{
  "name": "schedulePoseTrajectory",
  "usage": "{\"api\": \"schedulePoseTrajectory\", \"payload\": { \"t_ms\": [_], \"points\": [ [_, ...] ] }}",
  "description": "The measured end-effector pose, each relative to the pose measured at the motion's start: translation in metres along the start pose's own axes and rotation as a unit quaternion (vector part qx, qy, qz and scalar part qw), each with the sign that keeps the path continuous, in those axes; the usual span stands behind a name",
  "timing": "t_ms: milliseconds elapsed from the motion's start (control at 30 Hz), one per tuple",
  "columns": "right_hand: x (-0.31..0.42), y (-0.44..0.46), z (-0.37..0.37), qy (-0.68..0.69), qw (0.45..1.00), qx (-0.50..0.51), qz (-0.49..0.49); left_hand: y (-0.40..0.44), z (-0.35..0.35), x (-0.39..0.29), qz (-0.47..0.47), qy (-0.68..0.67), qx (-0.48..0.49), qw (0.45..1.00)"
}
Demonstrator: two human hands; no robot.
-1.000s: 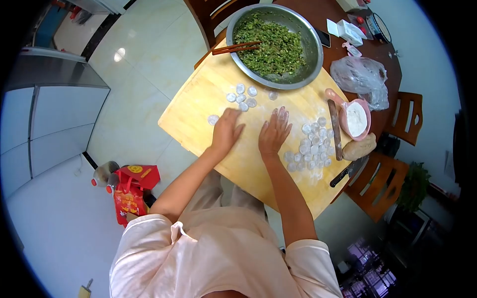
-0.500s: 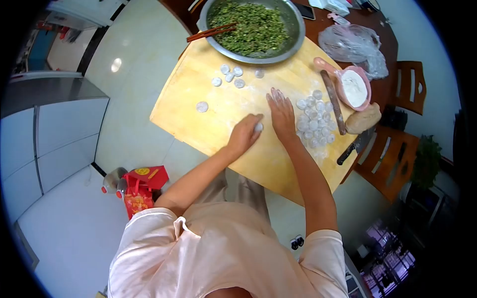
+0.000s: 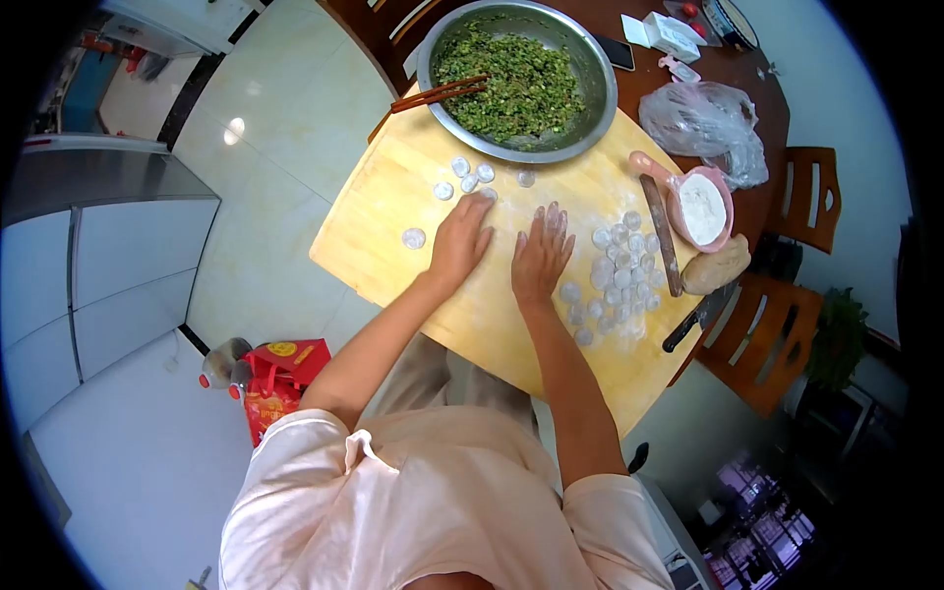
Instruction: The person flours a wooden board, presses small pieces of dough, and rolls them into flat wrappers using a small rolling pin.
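Note:
My left hand [image 3: 459, 244] reaches over the floured wooden board [image 3: 369, 211], thumb apart, its fingertips at a small dough disc [image 3: 489, 195] in the left group. Several more discs lie just beyond it, and one flat disc [image 3: 413, 238] sits apart to the left. My right hand [image 3: 542, 258] rests palm down on the board with fingers slightly spread; whatever may be under the palm is hidden. To its right is a cluster of many floured discs [image 3: 622, 278].
A metal bowl of chopped green filling [image 3: 511, 84] with chopsticks [image 3: 438, 94] overlaps the board's far edge. On the right are a rolling pin [image 3: 661, 234], a pink flour scoop [image 3: 728, 218], a dough lump [image 3: 715, 265], a black-handled knife [image 3: 680, 331] and a plastic bag [image 3: 700, 123].
My left hand, which was holding a disc beside my right hand, has moved away to the left group and opened. My right hand now lies further left, nearer the board's middle. The view has shifted.

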State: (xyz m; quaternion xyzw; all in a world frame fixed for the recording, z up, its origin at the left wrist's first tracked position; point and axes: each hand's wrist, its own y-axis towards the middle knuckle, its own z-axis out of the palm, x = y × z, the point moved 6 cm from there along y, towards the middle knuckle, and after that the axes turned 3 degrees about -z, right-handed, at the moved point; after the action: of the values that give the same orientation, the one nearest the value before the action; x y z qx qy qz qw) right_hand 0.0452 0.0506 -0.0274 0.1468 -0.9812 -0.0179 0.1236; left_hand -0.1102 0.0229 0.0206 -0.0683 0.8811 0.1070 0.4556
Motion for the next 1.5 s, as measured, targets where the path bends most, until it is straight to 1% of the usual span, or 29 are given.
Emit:
{"api": "schedulePoseTrajectory", "payload": {
  "t_ms": [100, 200, 300, 333, 400, 433, 533, 567, 600, 667, 767, 867, 900, 1000, 1033, 1133, 1200, 1233, 1267, 1333, 1433, 1500],
  "points": [
    [0.005, 0.005, -0.002, -0.010, 1.000, -0.019, -0.019, 0.028, 0.006, 0.010, 0.049, 0.050, -0.001, 0.998],
    [0.006, 0.008, -0.002, -0.007, 0.999, -0.012, -0.029, 0.041, 0.017, 0.021, 0.060, 0.105, 0.051, 0.991],
    [0.005, 0.011, 0.000, 0.003, 0.999, -0.021, -0.025, 0.033, 0.018, 0.017, 0.076, 0.119, 0.063, 0.988],
    [0.003, 0.010, -0.001, 0.006, 0.999, -0.027, -0.026, 0.028, 0.018, 0.017, 0.051, 0.123, 0.078, 0.988],
    [-0.005, 0.008, -0.001, 0.022, 0.997, -0.030, -0.062, 0.023, 0.019, 0.019, 0.002, 0.135, 0.102, 0.986],
    [-0.007, 0.002, 0.000, 0.033, 0.996, -0.029, -0.080, 0.015, 0.022, 0.019, -0.001, 0.124, 0.101, 0.987],
    [-0.035, -0.010, -0.013, 0.039, 0.981, 0.005, -0.188, -0.023, 0.044, 0.000, 0.040, 0.044, 0.119, 0.991],
    [-0.045, -0.013, -0.020, 0.033, 0.980, 0.002, -0.197, -0.035, 0.052, -0.005, 0.037, 0.051, 0.150, 0.987],
    [-0.055, -0.013, -0.023, 0.043, 0.982, -0.002, -0.182, -0.042, 0.050, -0.017, 0.002, 0.037, 0.160, 0.986],
    [-0.066, -0.015, -0.021, 0.068, 0.986, -0.004, -0.154, -0.052, 0.045, -0.018, -0.032, 0.010, 0.137, 0.990],
    [-0.060, -0.010, -0.025, 0.182, 0.983, -0.020, -0.026, -0.054, 0.045, -0.018, 0.027, -0.019, 0.125, 0.992],
    [-0.040, -0.006, -0.019, 0.259, 0.962, -0.080, 0.017, -0.054, 0.073, -0.002, 0.027, -0.033, 0.191, 0.981],
    [-0.036, -0.005, -0.008, 0.275, 0.958, -0.073, 0.026, -0.055, 0.073, -0.006, 0.024, -0.025, 0.174, 0.984],
    [-0.009, -0.003, 0.004, 0.178, 0.979, -0.078, 0.067, -0.064, 0.073, -0.004, -0.040, -0.010, 0.119, 0.992],
    [-0.003, 0.000, 0.009, 0.151, 0.983, -0.031, 0.105, -0.064, 0.064, -0.005, -0.096, -0.003, 0.134, 0.986],
    [0.022, 0.001, 0.006, 0.036, 0.996, -0.034, 0.081, -0.060, 0.018, 0.001, -0.038, -0.039, 0.089, 0.995],
    [0.027, 0.005, 0.011, -0.008, 0.998, -0.017, 0.058, -0.045, -0.013, 0.022, -0.024, -0.006, 0.033, 0.999],
    [0.029, 0.005, 0.012, -0.032, 0.998, -0.010, 0.049, -0.028, -0.029, 0.026, -0.037, 0.023, 0.004, 0.999],
    [0.031, 0.007, 0.012, -0.030, 0.999, -0.007, 0.042, -0.009, -0.045, 0.022, -0.072, 0.011, -0.009, 0.997],
    [0.033, 0.011, 0.010, -0.029, 0.999, -0.003, 0.028, 0.018, -0.054, 0.030, -0.069, 0.027, -0.045, 0.996],
    [0.038, 0.015, 0.006, -0.014, 1.000, -0.001, 0.011, 0.036, -0.043, 0.045, -0.087, 0.096, -0.024, 0.991],
    [0.040, 0.016, 0.006, -0.007, 1.000, -0.009, 0.005, 0.036, -0.037, 0.050, -0.093, 0.079, -0.002, 0.993]
  ]
}}
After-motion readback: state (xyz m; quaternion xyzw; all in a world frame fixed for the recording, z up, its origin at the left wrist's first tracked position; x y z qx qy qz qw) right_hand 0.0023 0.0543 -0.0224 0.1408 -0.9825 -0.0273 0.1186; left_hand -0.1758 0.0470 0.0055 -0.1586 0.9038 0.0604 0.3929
